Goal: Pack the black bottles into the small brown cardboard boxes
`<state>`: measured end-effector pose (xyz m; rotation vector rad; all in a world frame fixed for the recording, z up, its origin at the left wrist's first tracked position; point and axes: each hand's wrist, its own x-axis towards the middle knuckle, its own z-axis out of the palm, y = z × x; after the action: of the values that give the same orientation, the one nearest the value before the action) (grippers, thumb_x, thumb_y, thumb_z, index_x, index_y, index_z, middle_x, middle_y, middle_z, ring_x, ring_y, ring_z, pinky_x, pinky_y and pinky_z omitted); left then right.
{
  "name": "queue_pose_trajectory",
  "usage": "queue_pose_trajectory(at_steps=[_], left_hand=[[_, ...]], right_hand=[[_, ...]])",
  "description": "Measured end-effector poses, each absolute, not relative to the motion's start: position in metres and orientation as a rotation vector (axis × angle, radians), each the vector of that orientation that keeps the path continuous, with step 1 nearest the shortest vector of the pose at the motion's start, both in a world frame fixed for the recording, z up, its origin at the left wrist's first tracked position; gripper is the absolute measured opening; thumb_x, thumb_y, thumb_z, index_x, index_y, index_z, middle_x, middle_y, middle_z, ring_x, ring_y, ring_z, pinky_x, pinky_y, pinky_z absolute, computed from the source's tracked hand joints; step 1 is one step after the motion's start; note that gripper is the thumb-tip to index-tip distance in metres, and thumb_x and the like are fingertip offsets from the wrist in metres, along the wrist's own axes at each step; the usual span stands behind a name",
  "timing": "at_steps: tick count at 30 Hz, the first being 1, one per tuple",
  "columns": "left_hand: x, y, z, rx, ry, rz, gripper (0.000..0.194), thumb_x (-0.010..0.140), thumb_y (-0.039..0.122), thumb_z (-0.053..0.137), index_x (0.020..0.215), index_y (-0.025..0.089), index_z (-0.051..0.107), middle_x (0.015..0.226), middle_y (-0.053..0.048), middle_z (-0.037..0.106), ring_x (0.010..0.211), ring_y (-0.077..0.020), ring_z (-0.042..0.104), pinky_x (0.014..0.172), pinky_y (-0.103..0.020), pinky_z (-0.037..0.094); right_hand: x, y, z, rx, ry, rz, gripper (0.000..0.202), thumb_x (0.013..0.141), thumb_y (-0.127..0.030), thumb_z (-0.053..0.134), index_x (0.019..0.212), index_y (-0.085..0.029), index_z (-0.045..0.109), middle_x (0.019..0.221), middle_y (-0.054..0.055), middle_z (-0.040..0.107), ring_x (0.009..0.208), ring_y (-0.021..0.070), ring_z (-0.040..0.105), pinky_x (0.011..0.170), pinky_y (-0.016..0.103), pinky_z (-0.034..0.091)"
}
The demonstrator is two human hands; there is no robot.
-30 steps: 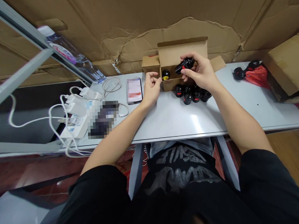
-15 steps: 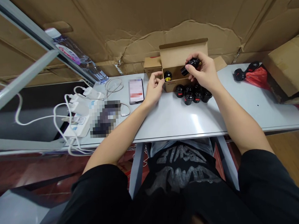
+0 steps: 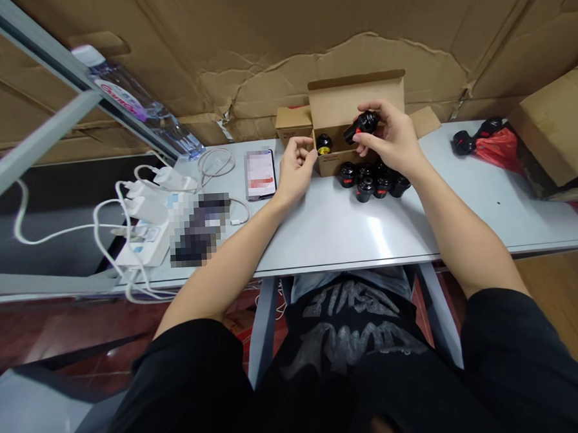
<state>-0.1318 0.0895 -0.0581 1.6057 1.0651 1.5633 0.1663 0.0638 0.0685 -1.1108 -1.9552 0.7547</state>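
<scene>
My right hand (image 3: 386,134) grips a black cylindrical part (image 3: 363,125) with a red mark, tilted above an open cardboard box (image 3: 335,165). Inside the box, at its left end, stands another black part (image 3: 323,141) with a yellow band low on it. My left hand (image 3: 298,166) is at the box's left edge, fingers curled and thumb against its side. Several more black parts (image 3: 364,190) with red marks stand grouped on the table just in front of the box, partly under my right hand. The right part of the box's inside is hidden by that hand.
Left of the box lie a phone (image 3: 260,174), a blurred dark device (image 3: 200,231) and a power strip (image 3: 142,247) with white cables. A water bottle (image 3: 137,101) leans behind the metal frame. On the right are black parts in red plastic (image 3: 496,149) and a larger carton (image 3: 555,125).
The black part in my right hand has turned, so its red mark now shows, and it has shifted slightly left. My left hand stays by the box edge. The view has shifted slightly.
</scene>
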Motion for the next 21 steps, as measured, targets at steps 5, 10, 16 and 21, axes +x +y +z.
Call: queue_pose_trajectory(at_steps=[5, 10, 16, 21], left_hand=[[-0.133, 0.088, -0.053, 1.656, 1.062, 1.560, 0.067, 0.107, 0.095, 0.091, 0.131, 0.033, 0.079, 0.086, 0.003, 0.053, 0.079, -0.0192, 0.056, 0.074, -0.034, 0.047], [-0.130, 0.077, -0.041, 1.704, 1.121, 1.580, 0.052, 0.113, 0.080, 0.091, 0.129, 0.033, 0.078, 0.085, 0.003, 0.053, 0.077, -0.0193, 0.055, 0.074, -0.035, 0.047], [-0.128, 0.064, -0.026, 1.762, 1.191, 1.590, 0.031, 0.113, 0.056, 0.095, 0.125, 0.033, 0.078, 0.080, 0.004, 0.054, 0.074, -0.0198, 0.053, 0.075, -0.037, 0.049], [-0.127, 0.058, -0.018, 1.797, 1.194, 1.595, 0.022, 0.114, 0.047, 0.092, 0.123, 0.033, 0.078, 0.078, 0.005, 0.054, 0.073, -0.0195, 0.054, 0.078, -0.037, 0.050]], right_hand=[[0.165, 0.062, 0.071, -1.081, -1.925, 0.759, 0.110, 0.105, -0.114, 0.073, 0.187, -0.042, 0.058, 0.173, 0.014, 0.078, 0.130, 0.0397, 0.092, 0.115, 0.057, 0.084], [0.160, 0.049, 0.086, -1.218, -1.948, 0.732, 0.101, 0.110, -0.108, 0.074, 0.183, -0.038, 0.065, 0.169, 0.015, 0.080, 0.138, 0.0435, 0.091, 0.120, 0.060, 0.082], [0.159, 0.045, 0.092, -1.285, -1.925, 0.720, 0.092, 0.111, -0.095, 0.083, 0.181, -0.036, 0.069, 0.161, 0.015, 0.084, 0.132, 0.0438, 0.092, 0.119, 0.060, 0.081], [0.160, 0.050, 0.082, -1.237, -1.942, 0.750, 0.099, 0.108, -0.093, 0.089, 0.186, -0.036, 0.065, 0.161, 0.015, 0.084, 0.131, 0.0450, 0.092, 0.124, 0.066, 0.078]])
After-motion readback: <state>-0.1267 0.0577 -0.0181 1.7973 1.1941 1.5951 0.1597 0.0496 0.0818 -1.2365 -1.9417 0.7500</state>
